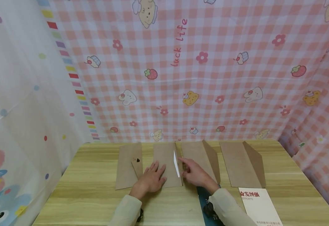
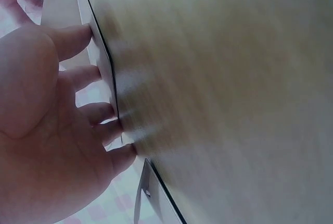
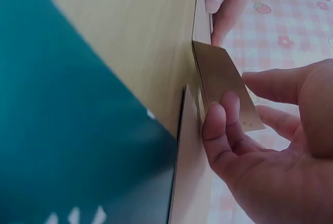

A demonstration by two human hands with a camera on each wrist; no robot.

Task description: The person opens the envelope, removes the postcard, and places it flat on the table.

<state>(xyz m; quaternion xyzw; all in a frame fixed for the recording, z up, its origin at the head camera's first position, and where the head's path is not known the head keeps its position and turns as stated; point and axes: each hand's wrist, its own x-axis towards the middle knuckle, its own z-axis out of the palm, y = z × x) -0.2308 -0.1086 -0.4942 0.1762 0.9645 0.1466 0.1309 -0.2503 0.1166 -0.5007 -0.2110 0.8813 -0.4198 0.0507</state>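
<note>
A brown paper envelope [image 1: 165, 153], second from the left in a row, lies on the table under my left hand [image 1: 152, 178]. The fingers of that hand are spread and press on its lower left part. A narrow white piece [image 1: 176, 164] shows at its opening, beside the raised flap [image 3: 222, 75]. My right hand [image 1: 195, 172] holds this flap at its right side. In the right wrist view, curled fingers lie in front of the flap and another finger passes behind it. The left wrist view shows my left palm [image 2: 52, 146] with the fingertips at the envelope's edge.
Left of it lies another envelope [image 1: 125, 166] with a small brown card [image 1: 137, 168] on it. Two envelopes with raised flaps, one nearer [image 1: 192, 153] and one farther [image 1: 235, 163], stand to the right. A dark teal card [image 1: 204, 201] and a white printed card [image 1: 259, 207] lie in front.
</note>
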